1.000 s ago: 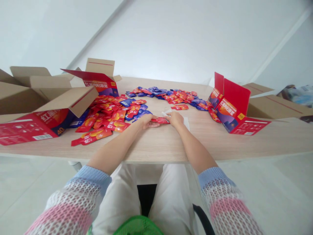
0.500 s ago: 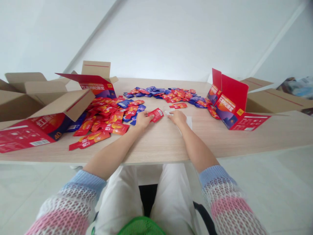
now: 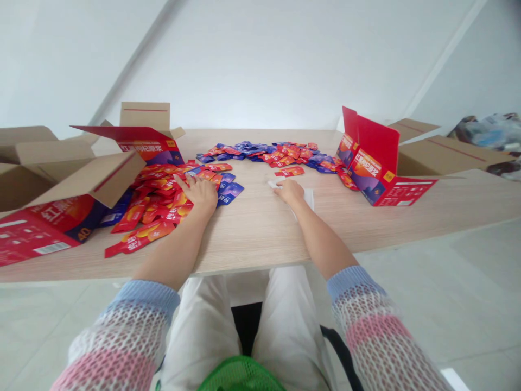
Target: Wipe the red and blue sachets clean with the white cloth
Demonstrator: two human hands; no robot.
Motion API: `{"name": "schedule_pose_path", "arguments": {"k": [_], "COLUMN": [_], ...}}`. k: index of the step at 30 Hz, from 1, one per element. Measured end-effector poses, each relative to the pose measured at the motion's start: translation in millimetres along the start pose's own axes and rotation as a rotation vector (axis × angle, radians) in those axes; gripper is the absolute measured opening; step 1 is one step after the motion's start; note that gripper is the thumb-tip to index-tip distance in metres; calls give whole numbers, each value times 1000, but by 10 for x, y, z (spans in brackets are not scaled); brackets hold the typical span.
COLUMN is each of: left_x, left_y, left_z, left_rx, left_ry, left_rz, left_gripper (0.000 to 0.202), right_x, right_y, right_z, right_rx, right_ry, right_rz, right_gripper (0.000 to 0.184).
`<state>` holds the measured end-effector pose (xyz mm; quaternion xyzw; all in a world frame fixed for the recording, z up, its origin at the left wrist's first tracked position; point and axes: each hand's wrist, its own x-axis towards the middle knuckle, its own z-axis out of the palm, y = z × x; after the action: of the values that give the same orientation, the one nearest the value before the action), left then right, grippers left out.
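My left hand [image 3: 199, 194] lies over the right side of a pile of red sachets [image 3: 157, 203], its fingers spread on top of them. Some sachets are hidden under the palm. Blue sachets [image 3: 228, 191] stick out just right of that hand. On the bare tabletop, my right hand [image 3: 290, 191] is closed on a crumpled white wipe [image 3: 309, 197], which shows at the fingertips and beside the wrist. A single red sachet [image 3: 290, 171] lies just beyond the right hand.
Open red cartons stand at the left [image 3: 52, 228] and back left [image 3: 152, 146]. Another open carton [image 3: 376, 179] is on the right. A row of mixed red and blue sachets [image 3: 252, 151] runs along the back of the wooden table [image 3: 252, 233]. Its front edge is above my lap.
My left hand has moved left from mid-table onto the pile, and the red sachet it held is no longer visible in its fingers. The right hand stays closed at nearly the same spot.
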<state>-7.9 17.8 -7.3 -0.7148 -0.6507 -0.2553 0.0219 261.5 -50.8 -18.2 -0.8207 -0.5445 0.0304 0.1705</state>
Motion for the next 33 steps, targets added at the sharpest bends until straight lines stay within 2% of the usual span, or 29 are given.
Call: {"name": "schedule_pose_path", "arguments": {"k": [3, 7, 9, 12, 15, 18, 22, 26, 30, 33], "left_x": [-33, 4, 18, -24, -108, -168, -185, -174, -180, -249], "left_y": [14, -51, -82, -55, 39, 122, 169, 199, 265, 310], "left_z": [94, 221, 241, 177, 27, -128, -231, -140, 65, 128], "left_rx": [24, 77, 87, 52, -3, -57, -88, -153, -216, -214], "left_ry": [129, -82, -124, 31, 201, 235, 279, 319, 315, 304], "left_rz": [60, 110, 126, 141, 180, 237, 293, 347, 529, 610], "left_gripper": [68, 73, 71, 71, 70, 70, 73, 72, 67, 66], "right_x": [1, 2, 7, 21, 30, 24, 10, 50, 156, 242], "right_y": [2, 7, 11, 16, 14, 16, 43, 101, 207, 313], "right_z": [-4, -5, -3, 9, 20, 16, -23, -88, -143, -172], "right_rx": [-2, -1, 5, 11, 7, 19, 13, -64, -177, -224], "right_ry": [8, 3, -7, -13, 5, 78, 266, 386, 356, 387], "right_rz": [-10, -21, -17, -14, -2, 0, 11, 4, -65, -47], "right_gripper": [41, 40, 41, 43, 49, 47, 41, 45, 47, 56]}}
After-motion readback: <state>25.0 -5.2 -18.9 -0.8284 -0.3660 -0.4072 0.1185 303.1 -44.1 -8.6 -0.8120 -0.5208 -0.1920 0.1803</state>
